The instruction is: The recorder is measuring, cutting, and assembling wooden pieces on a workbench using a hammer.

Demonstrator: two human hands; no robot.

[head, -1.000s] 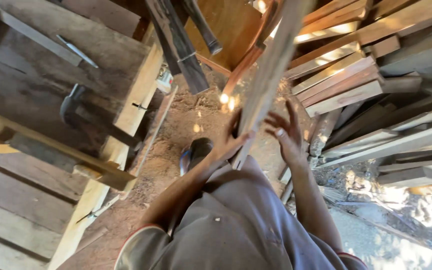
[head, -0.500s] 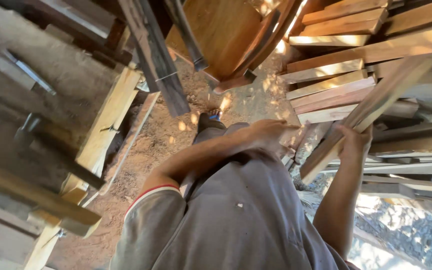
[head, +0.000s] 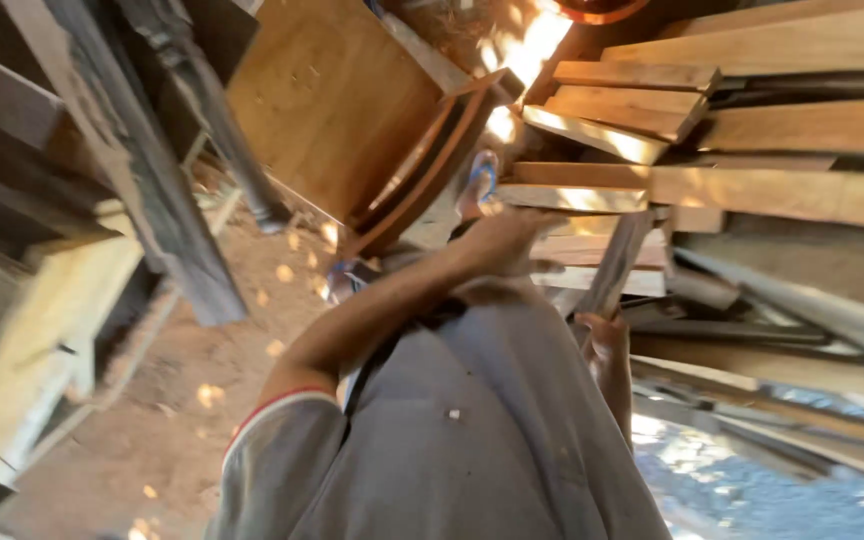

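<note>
My right hand (head: 604, 345) grips the lower end of a narrow grey wooden plank (head: 617, 262), which slants up towards a pile of planks (head: 752, 190) on the right. My left arm reaches across my grey shirt, and my left hand (head: 500, 238) lies beside the ends of the stacked planks, near my knee. That hand is blurred, so its grip is unclear. My foot in a blue flip-flop (head: 482, 182) shows just above it.
A brown wooden panel with a curved frame (head: 332, 110) stands ahead of my feet. A dark turned post and beam (head: 167, 190) lean at the left, beside a pale wooden bench (head: 42, 330). Sawdust covers the ground (head: 202, 400).
The long plank I held up in front with both hands has swung down to the right towards the pile. My left hand has come off its upper part and moved across my body.
</note>
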